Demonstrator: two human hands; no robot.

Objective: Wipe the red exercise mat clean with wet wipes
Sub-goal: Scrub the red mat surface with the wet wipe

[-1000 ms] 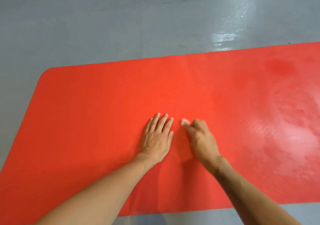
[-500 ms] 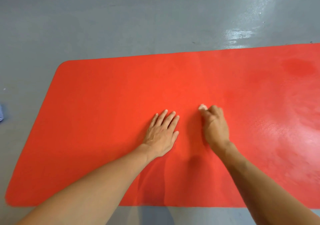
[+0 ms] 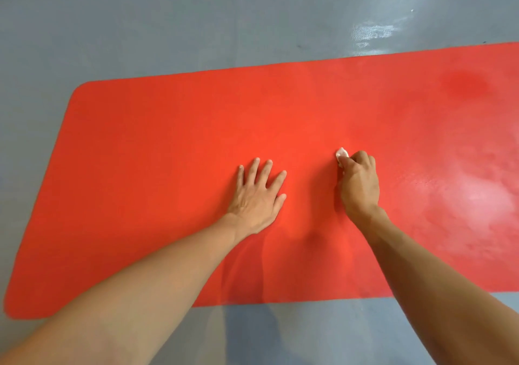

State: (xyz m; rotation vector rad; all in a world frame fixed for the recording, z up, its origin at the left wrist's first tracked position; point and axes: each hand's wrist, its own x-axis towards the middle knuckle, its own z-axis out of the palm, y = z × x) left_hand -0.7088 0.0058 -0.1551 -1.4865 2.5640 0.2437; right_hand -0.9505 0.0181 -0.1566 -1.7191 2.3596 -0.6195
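Observation:
The red exercise mat (image 3: 168, 145) lies flat on the floor and runs out of view on the right. My left hand (image 3: 258, 196) rests on the mat near its middle, palm down with fingers spread. A little to its right, my right hand (image 3: 358, 184) grips a small balled white wet wipe (image 3: 342, 154) and presses it on the mat; only the wipe's tip shows past my fingers. The mat's right part looks damp and shiny.
Grey glossy floor (image 3: 196, 21) surrounds the mat, with a bright light reflection (image 3: 370, 33) at the back right. The mat's rounded left corners and its near edge are in view.
My right hand has slid the wipe to the right and slightly away from my left hand. The left hand stays planted, its fingers spread wider. The view has shifted.

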